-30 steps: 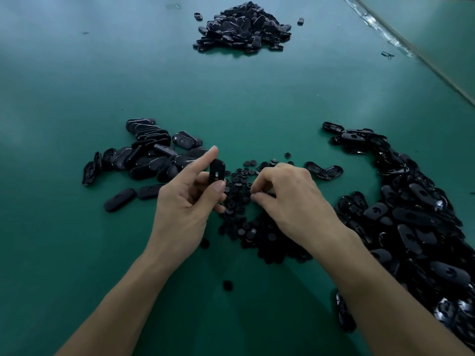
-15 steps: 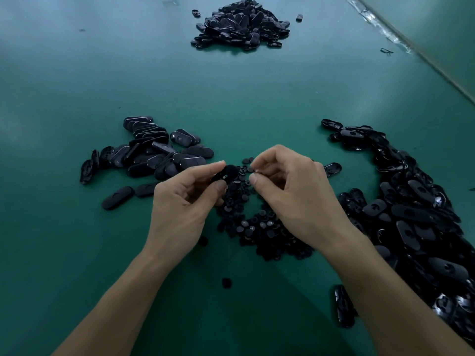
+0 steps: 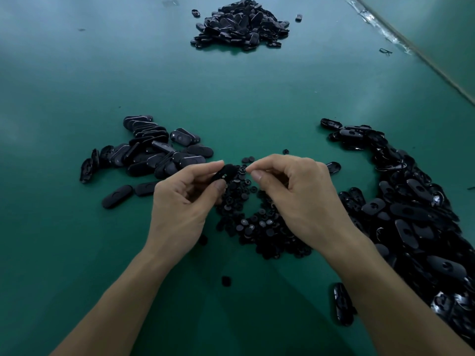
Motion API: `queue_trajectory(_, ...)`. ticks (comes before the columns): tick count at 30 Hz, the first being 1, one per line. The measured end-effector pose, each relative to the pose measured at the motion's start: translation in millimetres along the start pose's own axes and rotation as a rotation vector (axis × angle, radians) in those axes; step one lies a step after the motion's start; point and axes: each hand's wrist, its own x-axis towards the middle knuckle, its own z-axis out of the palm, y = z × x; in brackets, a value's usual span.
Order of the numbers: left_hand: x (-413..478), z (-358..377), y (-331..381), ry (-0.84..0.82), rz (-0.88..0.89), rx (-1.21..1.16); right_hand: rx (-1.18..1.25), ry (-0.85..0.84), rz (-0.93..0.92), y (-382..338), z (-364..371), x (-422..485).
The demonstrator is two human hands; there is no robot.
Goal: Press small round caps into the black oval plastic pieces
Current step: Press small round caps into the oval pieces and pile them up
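The left hand's (image 3: 185, 201) fingers (image 3: 218, 187) pinch a black oval plastic piece (image 3: 224, 174) above the table, tilted toward the right hand (image 3: 295, 199). The right fingers (image 3: 257, 175) are pinched tip to tip just beside it. They probably hold a small round black plastic cap, but it is too small to make out. To seat it well, steady the oval, square the cap over its hole, then press firmly with the thumb. The heap of loose caps (image 3: 257, 224) lies beneath on the green table (image 3: 77, 73), with the supply pile of ovals (image 3: 411, 214) at right. A second ago the oval stood upright and the right hand was down in the heap; now the hand is raised to meet the oval.
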Motion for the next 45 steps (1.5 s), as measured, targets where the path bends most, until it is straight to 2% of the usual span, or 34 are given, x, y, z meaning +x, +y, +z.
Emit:
queue_trajectory(15, -1.8, 1.0, 3.1, -0.036, 0.004, 0.085, 0.104, 0.019, 0.071, -4.3, 11.6, -1.7)
queue_trajectory(21, -4.7, 2.6, 8.1, -0.1, 0.028, 0.174, 0.086, -0.051, 0.041, -10.5, 18.0, -2.2)
queue_trajectory(36, -5.4, 1.0, 7.2, -0.065, -0.01, 0.148, -0.012, 0.04, 0.031, -12.7, 25.1, -5.3)
queue_trajectory(45, -4.8, 1.2, 6.0, -0.054, -0.033, 0.111, -0.011, -0.026, 0.05, -11.4, 27.3, -7.6)
